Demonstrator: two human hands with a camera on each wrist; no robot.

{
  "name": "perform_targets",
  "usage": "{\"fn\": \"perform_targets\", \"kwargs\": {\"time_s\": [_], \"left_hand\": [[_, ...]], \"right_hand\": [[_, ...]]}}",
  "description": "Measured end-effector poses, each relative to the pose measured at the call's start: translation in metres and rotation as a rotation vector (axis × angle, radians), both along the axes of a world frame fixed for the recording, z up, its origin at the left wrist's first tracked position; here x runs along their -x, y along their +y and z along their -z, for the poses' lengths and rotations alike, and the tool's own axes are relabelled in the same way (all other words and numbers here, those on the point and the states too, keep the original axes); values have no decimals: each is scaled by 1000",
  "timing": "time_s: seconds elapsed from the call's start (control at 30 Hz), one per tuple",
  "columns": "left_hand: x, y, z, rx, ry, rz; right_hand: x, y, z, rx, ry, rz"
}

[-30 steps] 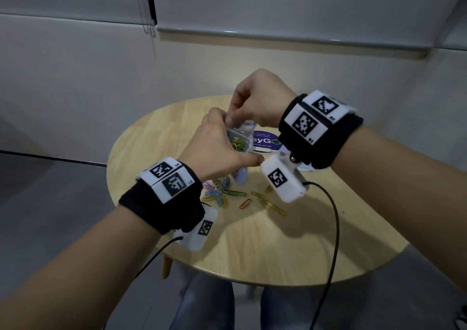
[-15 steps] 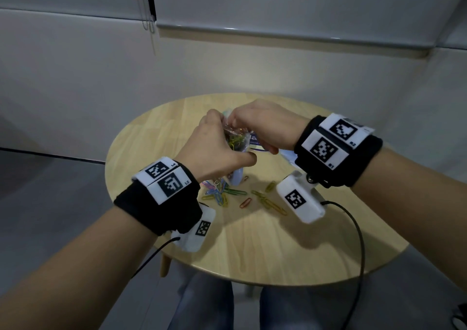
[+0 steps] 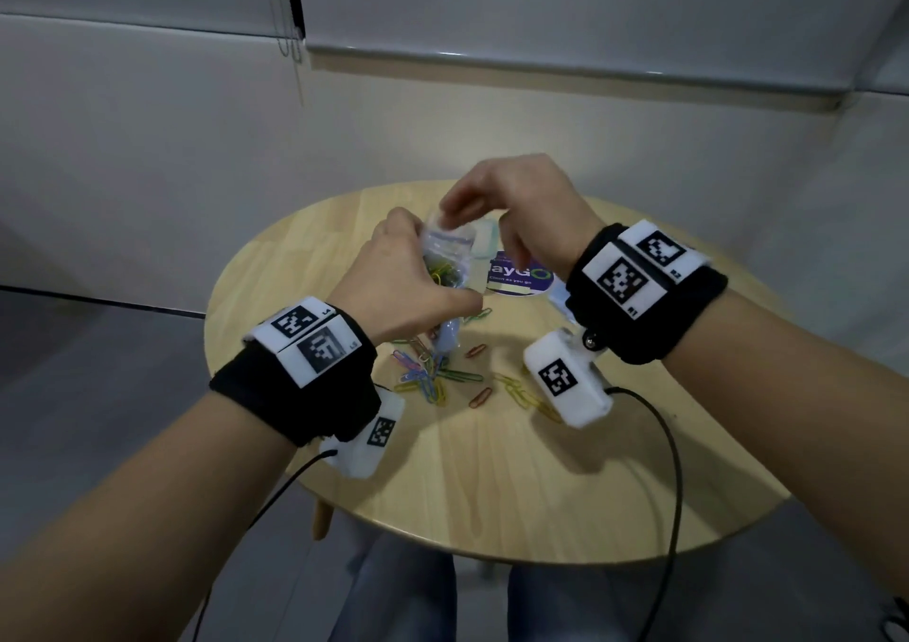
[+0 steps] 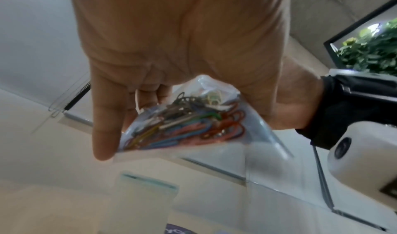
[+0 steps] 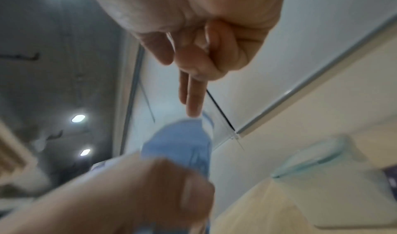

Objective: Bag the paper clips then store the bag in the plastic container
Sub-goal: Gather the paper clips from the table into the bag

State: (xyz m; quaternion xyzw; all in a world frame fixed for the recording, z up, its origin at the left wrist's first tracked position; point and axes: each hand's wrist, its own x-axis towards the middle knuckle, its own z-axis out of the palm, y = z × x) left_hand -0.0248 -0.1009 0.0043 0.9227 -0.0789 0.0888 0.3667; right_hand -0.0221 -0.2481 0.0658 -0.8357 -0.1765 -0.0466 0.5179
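Observation:
My left hand (image 3: 408, 277) grips a clear plastic bag (image 3: 450, 253) above the round wooden table (image 3: 516, 484). In the left wrist view the bag (image 4: 193, 122) holds a bunch of coloured paper clips under my curled fingers (image 4: 105, 118). My right hand (image 3: 492, 208) hovers over the bag's mouth. Its two straight fingers (image 5: 193, 101) reach the bag's top edge (image 5: 180, 141), while the thumb hangs apart. Several loose paper clips (image 3: 433, 376) lie on the table below my hands. A translucent plastic container (image 3: 484, 243) with a pale green rim stands behind the bag.
A purple round sticker (image 3: 521, 272) lies flat on the table beside the container. Black cables run from both wrist cameras over the near table edge (image 3: 492, 553). A grey wall stands close behind the table.
My right hand dipped to the bag's mouth and has risen again above it. The left hand has kept hold of the bag in about the same place.

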Motion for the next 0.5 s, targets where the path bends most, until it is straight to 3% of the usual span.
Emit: {"fn": "perform_targets", "kwargs": {"time_s": [0.07,0.1,0.2,0.27,0.5], "left_hand": [[-4,10,2,-51,26,-18],[-6,16,3,-76,42,-27],[-10,32,5,-135,69,-63],[-11,38,5,-151,80,-78],[-15,42,8,-183,106,-97]], "right_hand": [[-17,-6,6,-86,34,116],[-28,-9,14,-3,55,160],[-57,-15,51,597,179,103],[-65,-12,75,885,233,9],[-66,21,92,1000,253,-181]]}}
